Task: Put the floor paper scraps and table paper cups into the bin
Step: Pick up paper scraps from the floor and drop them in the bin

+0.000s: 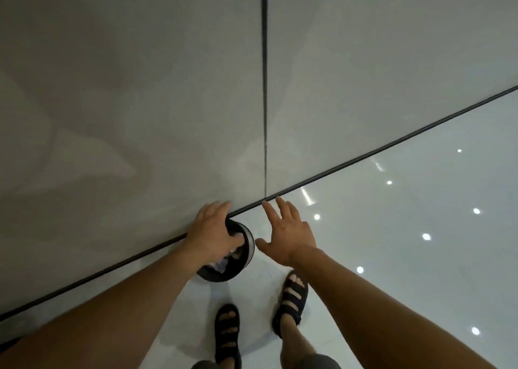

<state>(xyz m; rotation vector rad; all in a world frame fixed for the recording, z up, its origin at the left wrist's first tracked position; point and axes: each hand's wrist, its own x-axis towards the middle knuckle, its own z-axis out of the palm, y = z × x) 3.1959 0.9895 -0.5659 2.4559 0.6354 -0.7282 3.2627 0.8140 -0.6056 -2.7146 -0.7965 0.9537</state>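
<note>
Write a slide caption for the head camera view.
Left hand over the small round bin by the wall, right hand spread open beside it.

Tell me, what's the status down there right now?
Left hand open over the bin. Right hand open beside it, holding nothing. Scraps inside bin. No obstacle seen.

The glossy pale floor [406, 256] bears a round bin [248, 245] — by the wall [140, 88] — and two sandalled feet [291, 298].
</note>
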